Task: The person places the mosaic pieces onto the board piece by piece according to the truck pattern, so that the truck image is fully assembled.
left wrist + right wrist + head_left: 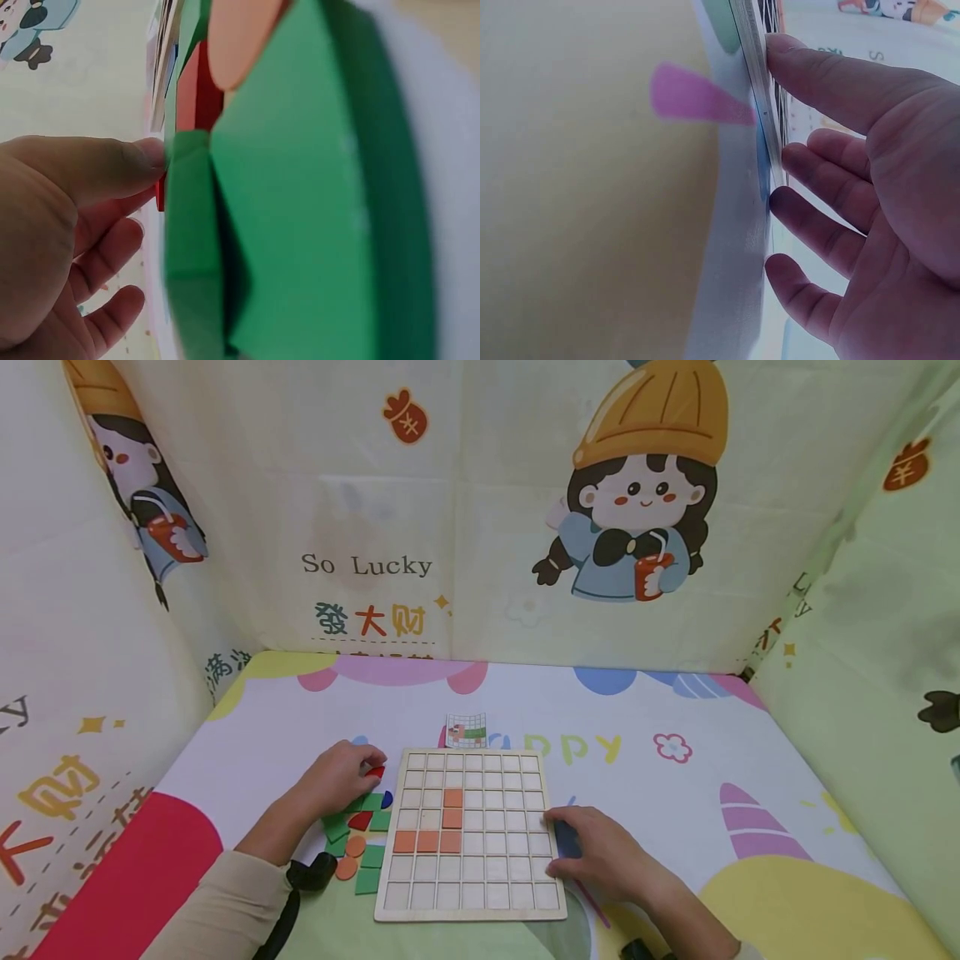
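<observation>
My left hand [343, 777] is at the upper left of the wooden grid board [471, 906], pinching a small red piece [376, 771] between thumb and index finger. In the left wrist view the red piece [160, 193] shows only partly below the thumb, and the other fingers are loosely bent. On the board, several orange squares [427, 842] form a stepped line in the left columns. Touching the board's right edge with thumb and fingertips, my right hand [603, 852] holds nothing between its fingers.
Left of the board lie several green squares [367, 881], orange discs [346, 868], a red piece [361, 820] and a dark blue piece [387, 799]. Behind the board is a small printed grid card [467, 732]. Patterned cloth walls [495, 527] enclose the table.
</observation>
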Demonstrator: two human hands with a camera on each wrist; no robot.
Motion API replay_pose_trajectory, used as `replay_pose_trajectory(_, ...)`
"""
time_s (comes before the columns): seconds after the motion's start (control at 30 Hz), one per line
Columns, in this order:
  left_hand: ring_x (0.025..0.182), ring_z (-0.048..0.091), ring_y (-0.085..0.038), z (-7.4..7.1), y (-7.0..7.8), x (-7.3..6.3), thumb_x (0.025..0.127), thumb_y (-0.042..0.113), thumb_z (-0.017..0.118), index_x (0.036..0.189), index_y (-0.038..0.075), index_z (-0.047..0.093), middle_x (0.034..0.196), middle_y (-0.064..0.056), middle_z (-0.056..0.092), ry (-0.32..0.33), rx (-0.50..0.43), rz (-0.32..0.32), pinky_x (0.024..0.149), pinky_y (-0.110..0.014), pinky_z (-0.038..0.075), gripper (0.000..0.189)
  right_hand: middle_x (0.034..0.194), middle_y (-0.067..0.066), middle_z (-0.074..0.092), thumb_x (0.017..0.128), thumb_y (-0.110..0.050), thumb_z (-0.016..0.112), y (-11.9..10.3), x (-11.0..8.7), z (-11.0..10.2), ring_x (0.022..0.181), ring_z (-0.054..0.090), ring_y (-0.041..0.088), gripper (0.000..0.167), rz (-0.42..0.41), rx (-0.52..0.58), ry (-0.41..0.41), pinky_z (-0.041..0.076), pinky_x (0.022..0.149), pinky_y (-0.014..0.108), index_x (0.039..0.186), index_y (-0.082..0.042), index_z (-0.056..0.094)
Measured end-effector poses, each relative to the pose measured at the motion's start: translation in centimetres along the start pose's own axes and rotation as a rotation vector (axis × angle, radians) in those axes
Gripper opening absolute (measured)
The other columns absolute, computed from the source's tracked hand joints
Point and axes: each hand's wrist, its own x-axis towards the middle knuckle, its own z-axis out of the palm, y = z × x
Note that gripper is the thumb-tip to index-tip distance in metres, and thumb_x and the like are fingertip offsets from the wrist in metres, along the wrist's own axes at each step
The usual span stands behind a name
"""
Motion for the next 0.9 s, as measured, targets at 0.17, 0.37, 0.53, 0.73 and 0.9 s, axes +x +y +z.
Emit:
replay_pose_trajectory(0.17, 0.094, 0.054, -0.026, 0.0, 0.1, 0.0, 0.088, 0.014, 0.076, 0.113, 0.004, 0.072, 0.1, -0.007, 0.067, 0.012, 0.026, 0.009, 0.081, -0.043, 0.054, 0.028, 0.126, 0.008, 0.063, 0.079, -0.031, 0.084, 0.0, 0.0, 0.0, 0.122, 0.055, 0.034, 0.057, 0.007, 0.006, 0.0, 0.041, 0.101, 0.055, 0.127, -0.01, 0.063)
replay_pose_trajectory(0.37, 0.094, 0.054, -0.025, -0.2, 0.4, 0.0, 0.088, 0.015, 0.076, 0.114, 0.004, 0.072, 0.099, -0.006, 0.066, 0.014, 0.035, 0.004, 0.082, -0.043, 0.054, 0.029, 0.125, 0.008, 0.063, 0.078, -0.031, 0.084, 0.0, 0.0, 0.0, 0.121, 0.055, 0.034, 0.057, 0.005, 0.011, 0.001, 0.041, 0.1, 0.055, 0.127, -0.01, 0.063)
replay_pose_trajectory(0.53, 0.098, 0.055, -0.027, -0.4, 1.0, -0.2, 0.089, 0.016, 0.075, 0.115, 0.004, 0.071, 0.104, -0.008, 0.067, 0.022, 0.032, 0.018, 0.086, -0.045, 0.053, 0.029, 0.125, 0.008, 0.063, 0.078, -0.03, 0.084, 0.0, -0.1, 0.0, 0.121, 0.055, 0.034, 0.057, 0.002, 0.013, 0.003, 0.041, 0.1, 0.055, 0.127, -0.008, 0.063)
replay_pose_trajectory(0.73, 0.105, 0.057, -0.028, -0.6, 2.6, -0.4, 0.089, 0.015, 0.075, 0.118, 0.005, 0.07, 0.112, -0.008, 0.067, 0.013, -0.038, 0.03, 0.086, -0.044, 0.054, 0.031, 0.125, 0.008, 0.063, 0.078, -0.03, 0.084, 0.1, 0.0, 0.0, 0.121, 0.055, 0.034, 0.057, -0.003, 0.009, 0.006, 0.041, 0.1, 0.055, 0.127, -0.009, 0.063)
replay_pose_trajectory(0.9, 0.106, 0.059, -0.028, -0.1, 3.6, -0.4, 0.089, 0.013, 0.076, 0.116, 0.005, 0.07, 0.109, -0.005, 0.069, 0.016, -0.058, 0.087, 0.087, -0.042, 0.054, 0.029, 0.125, 0.008, 0.063, 0.078, -0.03, 0.084, 0.1, 0.0, 0.1, 0.121, 0.055, 0.033, 0.057, -0.004, 0.008, 0.007, 0.042, 0.1, 0.054, 0.126, -0.009, 0.063)
